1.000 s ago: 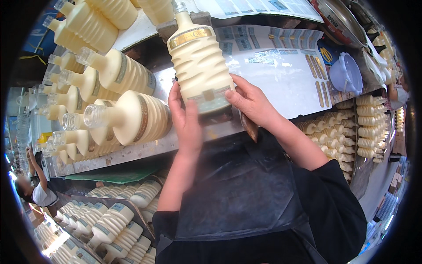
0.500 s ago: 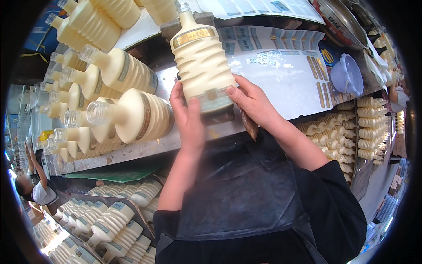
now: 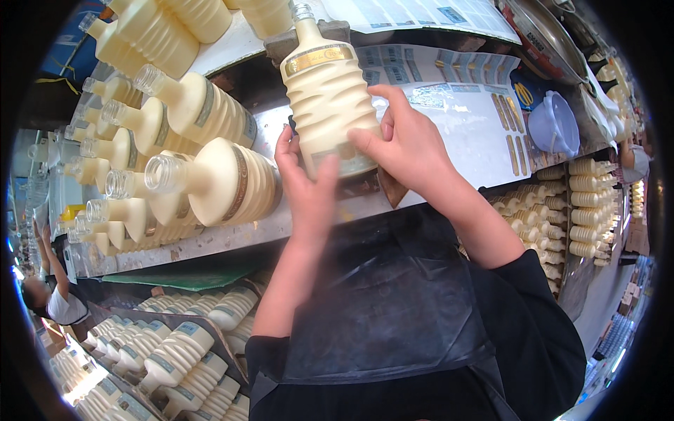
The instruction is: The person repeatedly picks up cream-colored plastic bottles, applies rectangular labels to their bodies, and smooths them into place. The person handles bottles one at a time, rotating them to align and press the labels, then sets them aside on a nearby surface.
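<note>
- The worktop (image 3: 484, 151), a pale metal surface, runs across the middle of the view; sheets of printed labels (image 3: 449, 70) lie along its far edge.
- A row of cream ribbed bottles (image 3: 210, 179) lies on its side over the left part of the worktop, with open clear necks pointing left.
- More cream bottles stand in stacks (image 3: 586, 210) below the worktop's right edge, and others lie in crates (image 3: 175, 351) below its near left edge.
- One cream ribbed bottle (image 3: 326, 98) stands upright and slightly tilted at the middle of the worktop, near its front edge, with a gold band around its shoulder and a label low on its body.
- The right hand (image 3: 411, 144) lies against the bottle's right side, its fingers (image 3: 365, 140) spread flat over the lower label.
- The left hand (image 3: 309, 186) is at the bottle's lower left, fingers close together and pressed against the body; it is blurred.
- A pale blue plastic bowl (image 3: 554, 123) sits near the worktop's right edge.
</note>
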Tool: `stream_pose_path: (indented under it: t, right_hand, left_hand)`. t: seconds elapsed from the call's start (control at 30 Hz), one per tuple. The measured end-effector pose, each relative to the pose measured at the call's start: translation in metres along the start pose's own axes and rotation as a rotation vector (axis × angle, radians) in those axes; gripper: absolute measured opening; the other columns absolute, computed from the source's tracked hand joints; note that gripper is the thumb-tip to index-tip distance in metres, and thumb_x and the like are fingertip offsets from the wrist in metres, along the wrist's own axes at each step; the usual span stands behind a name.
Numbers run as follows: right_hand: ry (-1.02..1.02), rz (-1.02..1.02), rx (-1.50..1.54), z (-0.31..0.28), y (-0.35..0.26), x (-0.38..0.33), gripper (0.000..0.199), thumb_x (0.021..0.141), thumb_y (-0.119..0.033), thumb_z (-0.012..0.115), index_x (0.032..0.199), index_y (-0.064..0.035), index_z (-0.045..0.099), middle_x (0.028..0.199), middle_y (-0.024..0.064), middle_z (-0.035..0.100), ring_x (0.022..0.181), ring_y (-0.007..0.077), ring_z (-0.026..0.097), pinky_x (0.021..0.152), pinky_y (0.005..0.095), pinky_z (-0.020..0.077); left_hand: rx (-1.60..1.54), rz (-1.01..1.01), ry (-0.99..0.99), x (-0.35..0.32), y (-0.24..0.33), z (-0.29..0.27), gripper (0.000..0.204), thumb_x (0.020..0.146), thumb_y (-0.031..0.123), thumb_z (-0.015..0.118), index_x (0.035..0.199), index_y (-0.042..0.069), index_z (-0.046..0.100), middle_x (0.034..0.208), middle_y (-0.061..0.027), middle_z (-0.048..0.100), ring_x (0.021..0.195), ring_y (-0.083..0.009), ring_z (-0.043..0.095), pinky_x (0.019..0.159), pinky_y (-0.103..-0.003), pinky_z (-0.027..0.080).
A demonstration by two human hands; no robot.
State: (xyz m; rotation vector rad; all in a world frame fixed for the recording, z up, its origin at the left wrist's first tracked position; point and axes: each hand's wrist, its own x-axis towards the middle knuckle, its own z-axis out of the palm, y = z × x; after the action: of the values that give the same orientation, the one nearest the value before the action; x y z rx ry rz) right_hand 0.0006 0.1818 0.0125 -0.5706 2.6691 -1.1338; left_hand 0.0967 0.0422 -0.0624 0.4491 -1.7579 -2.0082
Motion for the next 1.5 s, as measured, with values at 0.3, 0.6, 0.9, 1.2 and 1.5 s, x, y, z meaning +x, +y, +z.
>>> stream_pose_path:
  t: [0.3,0.6,0.9,1.2,1.5]
  right_hand:
    - [-0.159,0.1,0.32,0.0,0.036,-0.007,0.067,0.091,-0.039,0.072,0.143,-0.0017,0.052,0.087,0.0113,0.07,0.079,0.0204,0.067,0.076,0.0337,0.0527]
    - [-0.261,0.065,0.68,0.013,0.052,-0.015,0.055,0.104,-0.032,0.065,0.147,0.0007,0.052,0.105,0.0041,0.068,0.092,0.0075,0.058,0.085,0.0248,0.0484]
    - [-0.277,0.094,0.65,0.017,0.06,-0.014,0.055,0.104,-0.032,0.066,0.145,0.002,0.053,0.108,0.0062,0.07,0.096,0.0088,0.06,0.09,0.0264,0.0493]
    - [-0.26,0.066,0.68,0.016,0.056,-0.015,0.057,0.104,-0.033,0.066,0.146,0.0026,0.052,0.108,0.0067,0.071,0.097,0.0091,0.061,0.09,0.0262,0.0493]
    - [-0.26,0.115,0.731,0.014,0.055,-0.017,0.058,0.104,-0.035,0.066,0.147,0.0003,0.052,0.093,-0.0001,0.064,0.079,0.0042,0.054,0.072,0.0216,0.0467]
  left_hand:
    - [-0.013,0.057,-0.002,-0.003,-0.007,-0.003,0.074,0.098,0.025,0.064,0.154,-0.006,0.028,0.152,-0.0227,0.042,0.141,-0.0295,0.042,0.118,-0.042,0.033]
    - [-0.227,-0.014,0.001,-0.006,-0.008,-0.007,0.051,0.11,0.025,0.046,0.155,0.004,0.035,0.146,-0.0136,0.048,0.132,-0.0209,0.049,0.115,-0.037,0.036]
    - [-0.107,0.014,0.02,-0.005,-0.012,-0.006,0.052,0.107,0.02,0.05,0.151,-0.003,0.036,0.15,-0.0172,0.044,0.14,-0.0246,0.041,0.119,-0.04,0.03]
    - [-0.176,-0.005,0.007,-0.005,-0.009,-0.005,0.051,0.108,0.021,0.049,0.151,-0.002,0.036,0.152,-0.0167,0.042,0.14,-0.0249,0.041,0.119,-0.04,0.03]
    - [0.164,0.194,0.002,-0.007,-0.029,-0.017,0.078,0.096,0.035,0.068,0.154,-0.003,0.033,0.144,-0.0184,0.047,0.135,-0.0304,0.045,0.117,-0.043,0.032]
